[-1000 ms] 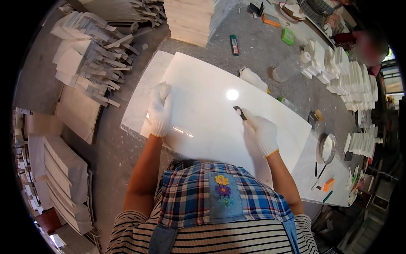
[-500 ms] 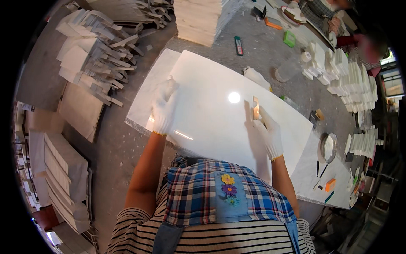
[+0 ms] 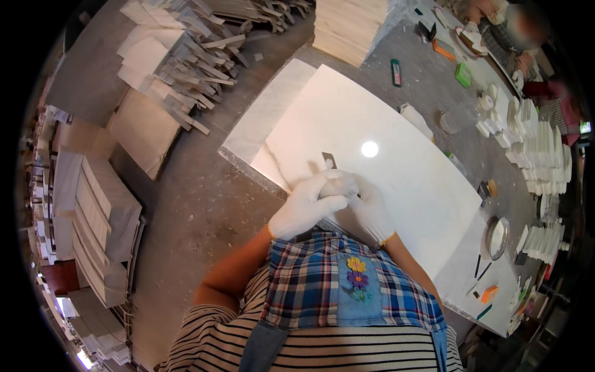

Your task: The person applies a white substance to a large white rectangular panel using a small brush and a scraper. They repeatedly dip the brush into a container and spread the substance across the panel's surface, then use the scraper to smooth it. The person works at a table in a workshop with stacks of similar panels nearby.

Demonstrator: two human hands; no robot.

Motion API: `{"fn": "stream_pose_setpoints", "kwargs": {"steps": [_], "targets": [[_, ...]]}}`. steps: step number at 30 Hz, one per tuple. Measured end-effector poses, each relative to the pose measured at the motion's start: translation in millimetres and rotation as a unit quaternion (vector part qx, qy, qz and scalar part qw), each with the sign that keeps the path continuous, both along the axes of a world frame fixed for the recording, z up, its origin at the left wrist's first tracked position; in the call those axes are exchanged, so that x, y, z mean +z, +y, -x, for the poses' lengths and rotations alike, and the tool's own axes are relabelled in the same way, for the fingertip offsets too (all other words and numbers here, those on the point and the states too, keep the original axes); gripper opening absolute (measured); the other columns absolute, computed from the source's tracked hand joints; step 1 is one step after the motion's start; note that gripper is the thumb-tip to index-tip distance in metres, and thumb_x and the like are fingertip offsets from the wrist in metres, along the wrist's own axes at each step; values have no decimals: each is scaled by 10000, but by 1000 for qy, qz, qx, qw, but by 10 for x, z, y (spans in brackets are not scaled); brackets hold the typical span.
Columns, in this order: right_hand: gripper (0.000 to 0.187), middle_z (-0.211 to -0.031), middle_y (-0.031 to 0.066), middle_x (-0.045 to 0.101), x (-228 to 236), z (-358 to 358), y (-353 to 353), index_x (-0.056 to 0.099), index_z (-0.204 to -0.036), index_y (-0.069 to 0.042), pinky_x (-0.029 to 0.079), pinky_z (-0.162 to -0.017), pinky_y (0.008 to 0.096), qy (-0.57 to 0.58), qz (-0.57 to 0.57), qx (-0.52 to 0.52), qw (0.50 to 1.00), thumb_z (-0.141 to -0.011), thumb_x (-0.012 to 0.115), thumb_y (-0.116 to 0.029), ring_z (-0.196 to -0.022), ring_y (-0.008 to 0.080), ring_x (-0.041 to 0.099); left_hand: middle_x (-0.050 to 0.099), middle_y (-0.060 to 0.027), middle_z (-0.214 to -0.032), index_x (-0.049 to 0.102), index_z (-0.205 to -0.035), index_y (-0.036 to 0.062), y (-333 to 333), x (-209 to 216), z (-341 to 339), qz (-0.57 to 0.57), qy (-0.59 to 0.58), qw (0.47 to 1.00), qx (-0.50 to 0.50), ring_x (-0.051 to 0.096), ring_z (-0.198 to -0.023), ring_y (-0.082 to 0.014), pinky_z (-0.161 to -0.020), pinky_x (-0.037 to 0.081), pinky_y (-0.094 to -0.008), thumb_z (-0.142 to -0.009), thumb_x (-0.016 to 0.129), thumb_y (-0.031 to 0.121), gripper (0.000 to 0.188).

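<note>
- Scraper blade [image 3: 329, 160]: a small dark, flat blade that sticks up out of the person's joined gloved hands, over the near edge of a large white slab [image 3: 396, 161]
- Head view: the white slab lies flat on a grey speckled workbench [image 3: 204, 204], tilted across the picture, with a bright spot of reflected light near its middle
- Left hand [image 3: 304, 208], in a white glove, is curled closed and pressed against the other hand; whether it grips the blade itself cannot be told
- Right hand [image 3: 365, 204], also in a white glove, is closed around the lower part of the blade, touching the left hand
- Both forearms rise from the lower edge above a blue checked apron [image 3: 328, 285] with a flower patch
- Stacks of pale stone strips [image 3: 180, 56] lie at upper left, well apart from the hands
- Piles of small white tiles [image 3: 533, 142] stand along the right side
- A round metal tin [image 3: 497, 235] sits near the slab's right corner
- Another person [image 3: 496, 31] is at the far upper right
</note>
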State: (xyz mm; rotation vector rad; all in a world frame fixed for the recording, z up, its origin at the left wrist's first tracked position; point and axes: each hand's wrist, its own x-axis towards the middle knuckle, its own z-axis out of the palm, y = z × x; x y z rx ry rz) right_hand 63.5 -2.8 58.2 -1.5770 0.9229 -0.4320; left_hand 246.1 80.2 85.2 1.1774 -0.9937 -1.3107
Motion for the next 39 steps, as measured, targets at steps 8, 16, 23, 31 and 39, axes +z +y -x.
{"fn": "stream_pose_setpoints", "kwargs": {"steps": [8,16,23,31,39], "targets": [[344,-1116,181,761,-5,-149,118,727,-1246,11,535,-962,339,17,24,111,993,-1066,594,-250,-1019,277,714,716,-75,-1172,721,-1161,-42,120,-24,-291,48,-73,986,139,651,-1153,-184,-1059,491,-313,-959,655,36,227],[360,-1095,141,761,74,-241,109,733,-1269,2,537,-940,319,4,-64,74,995,-1046,609,-252,-1019,208,701,705,-100,-1286,682,-1303,-47,329,-158,-859,6,-82,962,262,657,-1162,-194,-1063,511,-348,-926,708,121,413],[344,-1157,165,764,117,-323,97,717,-1303,7,532,-974,328,-62,-34,39,997,-1061,601,-207,-1057,223,708,694,-124,-1353,673,-1344,-67,398,29,-351,-101,31,993,56,641,-1226,-202,-1088,491,-325,-904,747,174,508],[377,-1247,218,741,149,-241,93,701,-1336,3,522,-1058,400,-42,79,-19,996,-1049,649,-236,-1156,359,706,698,-100,-1329,686,-1330,-52,170,49,-104,-53,2,988,142,635,-1198,-158,-1052,499,-300,-972,703,117,396],[426,-1316,190,692,410,-143,-81,712,-1318,-37,503,-1086,432,-38,202,-9,979,-957,750,-261,-1248,365,641,712,-80,-1111,709,-1269,-39,-84,24,79,-24,-80,991,103,639,-1070,-133,-933,519,-278,-1003,680,108,306]]}}
